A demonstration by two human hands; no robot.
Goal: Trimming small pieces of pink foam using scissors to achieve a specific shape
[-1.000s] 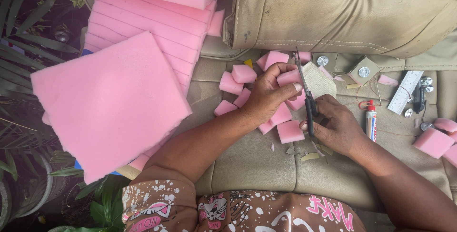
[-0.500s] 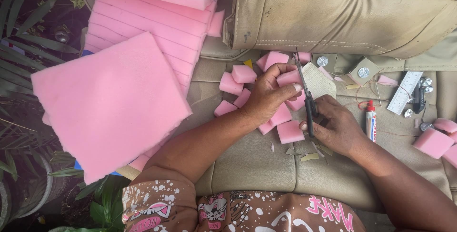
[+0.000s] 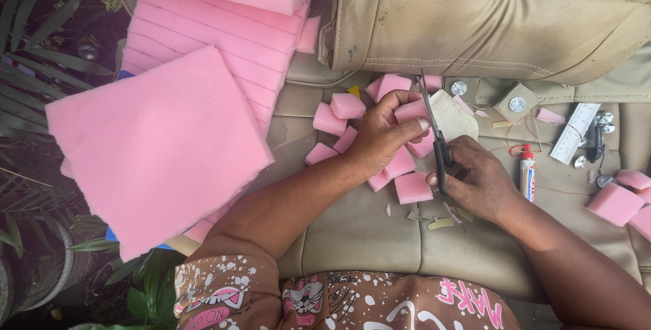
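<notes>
My right hand [image 3: 478,181] grips black-handled scissors [image 3: 434,130], blades pointing away from me and slightly apart. My left hand [image 3: 383,137] pinches a small piece made of pink foam backed with beige material [image 3: 451,116], held against the blades. Several small pink foam blocks [image 3: 339,110] lie under and around my left hand on a beige leather seat cushion [image 3: 359,228]. Small beige offcuts [image 3: 441,223] lie on the cushion below my right hand.
A large pink foam sheet [image 3: 152,143] and a stack of more sheets [image 3: 224,38] sit at the left. A glue tube [image 3: 527,171], a ruler [image 3: 575,132], metal buttons [image 3: 517,104] and more foam blocks [image 3: 616,202] lie at the right. Beige seat back [image 3: 488,18] above; plants at the left.
</notes>
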